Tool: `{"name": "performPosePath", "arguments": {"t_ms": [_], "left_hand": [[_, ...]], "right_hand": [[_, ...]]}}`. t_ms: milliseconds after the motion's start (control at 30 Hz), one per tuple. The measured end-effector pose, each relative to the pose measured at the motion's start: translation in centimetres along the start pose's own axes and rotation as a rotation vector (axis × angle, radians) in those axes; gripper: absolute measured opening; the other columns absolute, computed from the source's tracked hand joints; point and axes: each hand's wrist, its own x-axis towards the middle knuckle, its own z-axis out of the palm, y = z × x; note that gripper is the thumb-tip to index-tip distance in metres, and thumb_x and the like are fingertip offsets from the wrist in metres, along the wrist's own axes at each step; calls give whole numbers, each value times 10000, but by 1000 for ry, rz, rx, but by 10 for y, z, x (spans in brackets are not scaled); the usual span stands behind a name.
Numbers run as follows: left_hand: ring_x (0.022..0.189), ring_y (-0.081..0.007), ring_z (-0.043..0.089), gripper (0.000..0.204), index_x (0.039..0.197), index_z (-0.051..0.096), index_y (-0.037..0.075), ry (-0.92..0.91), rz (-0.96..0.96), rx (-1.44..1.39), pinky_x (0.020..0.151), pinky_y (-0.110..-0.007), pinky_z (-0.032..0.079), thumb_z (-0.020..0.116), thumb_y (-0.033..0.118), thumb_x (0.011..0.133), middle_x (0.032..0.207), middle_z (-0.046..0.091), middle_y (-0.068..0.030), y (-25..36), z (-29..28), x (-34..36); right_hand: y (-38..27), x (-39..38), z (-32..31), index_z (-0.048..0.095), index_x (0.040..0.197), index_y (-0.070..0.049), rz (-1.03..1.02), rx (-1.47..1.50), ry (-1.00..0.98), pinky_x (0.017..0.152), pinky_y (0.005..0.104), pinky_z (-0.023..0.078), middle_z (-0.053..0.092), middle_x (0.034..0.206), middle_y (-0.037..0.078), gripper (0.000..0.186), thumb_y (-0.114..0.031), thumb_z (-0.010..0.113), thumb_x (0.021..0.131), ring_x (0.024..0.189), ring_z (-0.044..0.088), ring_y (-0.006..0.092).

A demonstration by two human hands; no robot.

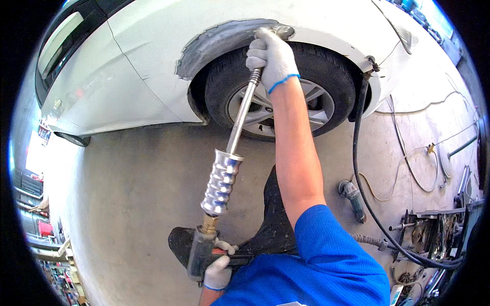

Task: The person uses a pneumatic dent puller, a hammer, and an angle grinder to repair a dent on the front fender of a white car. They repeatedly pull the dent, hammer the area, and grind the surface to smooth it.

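A slide hammer dent puller (239, 126) runs from low in front of me up to the white car fender (332, 23). My right hand (273, 56), in a white glove with a blue cuff, is wrapped round the far end of its shaft, over the wheel arch. The tip is partly hidden by the fingers, so I cannot tell if it touches the metal. A ribbed chrome sliding weight (222, 182) sits low on the shaft. My left hand (218, 271), also gloved, is closed on the black pistol grip with a red trigger. Grey sanded metal (214, 43) curves above the tyre (219, 92).
A black cable (356, 148) hangs from a clamp (372, 65) on the car body and loops across the floor at right. An angle grinder (352, 200) lies beside it. Metal tools and bars (439, 229) stand at lower right. My bent leg (278, 204) is below the wheel.
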Motion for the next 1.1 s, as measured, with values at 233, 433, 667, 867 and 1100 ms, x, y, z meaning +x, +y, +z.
{"name": "performPosePath", "arguments": {"t_ms": [233, 433, 667, 867, 1100], "left_hand": [[971, -231, 608, 365, 1116, 626, 72, -68, 178, 442, 962, -409, 476, 719, 153, 772, 989, 633, -70, 2, -18, 22], [999, -251, 623, 418, 1092, 605, 62, -10, -12, 87, 980, -448, 489, 759, 182, 723, 968, 632, -84, -6, -11, -1], [981, -215, 606, 629, 1324, 492, 144, -66, -25, -43, 1026, -503, 487, 738, 36, 755, 1058, 579, -39, -3, -37, 9], [980, -236, 621, 540, 1197, 533, 107, -62, -36, 67, 1004, -481, 502, 800, 127, 727, 1001, 592, -47, -4, -19, 15], [968, -231, 620, 489, 1130, 530, 99, -49, -55, 70, 992, -460, 512, 805, 158, 730, 971, 594, -51, -6, -19, 19]], "right_hand": [[13, 17, -27, 576, 875, -67, 295, 960, -708, 383, 251, 287, 329, 588, -63, 391, -400, 492, 1062, 410, 335, 74], [-3, -15, -12, 453, 826, -129, 20, 141, -101, 399, 233, 293, 362, 632, -63, 221, -138, 563, 1017, 453, 307, 43], [14, -18, 2, 478, 898, -125, -55, -44, 124, 432, 250, 291, 429, 674, -33, 158, -94, 617, 968, 484, 359, 66], [-1, -3, -2, 540, 921, -77, -160, -72, 194, 432, 314, 420, 542, 712, 43, 87, -110, 615, 951, 505, 501, 131], [-4, -3, -2, 550, 996, -59, -165, -89, 168, 464, 283, 392, 529, 735, 40, 82, -109, 614, 982, 538, 472, 116]]}}
